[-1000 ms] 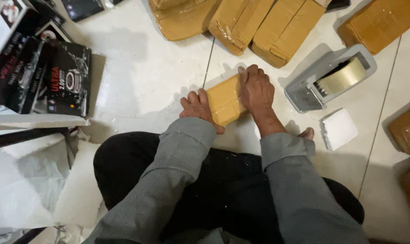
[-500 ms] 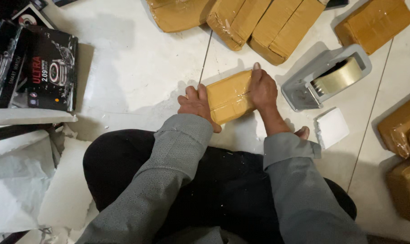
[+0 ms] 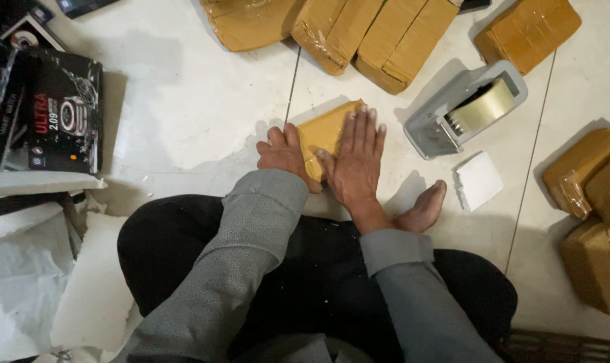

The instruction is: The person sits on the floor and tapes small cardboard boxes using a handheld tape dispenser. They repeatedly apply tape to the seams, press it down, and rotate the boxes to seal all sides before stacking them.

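Now I am pressing my right hand point(image 3: 354, 165) flat across the brown taped parcel point(image 3: 325, 134), having slid it in from the parcel's far end, while my left hand point(image 3: 285, 156) is bracing its near edge on the floor point(image 3: 184, 114). Beside it, the tape dispenser point(image 3: 465, 109) is sitting idle.

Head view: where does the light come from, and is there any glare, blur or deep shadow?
Head view: sharp overall; shadows fall to the left of the tape dispenser and white pad; mild glare on the taped parcel under both hands; dark boxes at left sit in dimmer light.
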